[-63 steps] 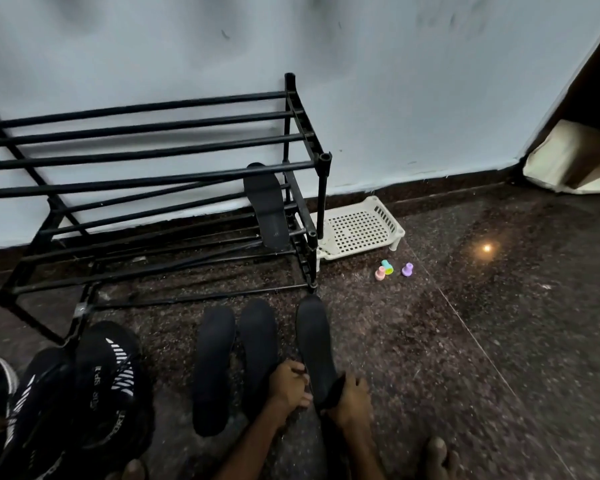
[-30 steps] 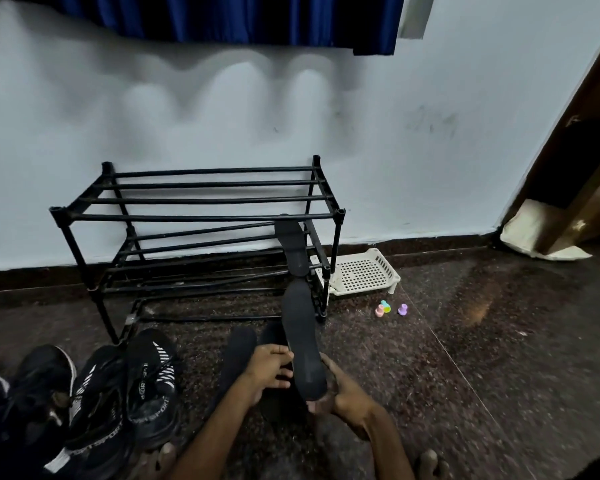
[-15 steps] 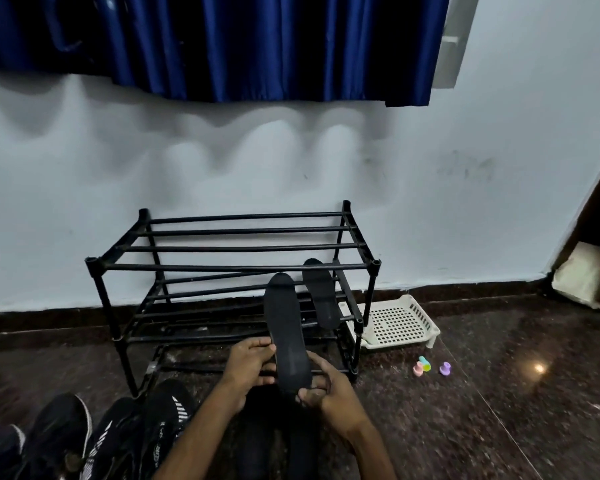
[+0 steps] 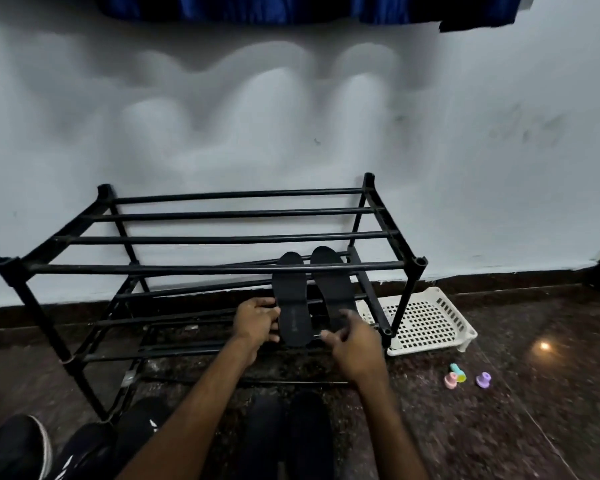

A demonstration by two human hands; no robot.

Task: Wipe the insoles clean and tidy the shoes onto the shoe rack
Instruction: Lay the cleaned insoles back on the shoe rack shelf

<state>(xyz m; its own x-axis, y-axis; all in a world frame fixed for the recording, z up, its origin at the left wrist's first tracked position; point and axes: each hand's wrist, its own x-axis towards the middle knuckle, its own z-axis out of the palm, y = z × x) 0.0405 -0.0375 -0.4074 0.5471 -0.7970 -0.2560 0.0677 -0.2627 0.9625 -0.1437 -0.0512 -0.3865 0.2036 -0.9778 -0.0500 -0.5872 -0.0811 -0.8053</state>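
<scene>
Insole (image 4: 291, 306) leaning on shoe rack (image 4: 222, 268) bars, second insole (image 4: 333, 285) at its 3 o'clock. Left hand (image 4: 257, 322), at 9 o'clock, pinches its edge. Right hand (image 4: 355, 344), at 5 o'clock, fingers loosely apart, touches the heel.

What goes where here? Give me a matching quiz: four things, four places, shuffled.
Things:
1 left insole
2 white tray
3 pastel toys
4 black shoes

Places:
A floor, near left
B on the shoe rack, below its top bars
C floor, right of the rack, by the wall
D floor, in front of the tray

Pairs: 1-B, 2-C, 3-D, 4-A.
</scene>
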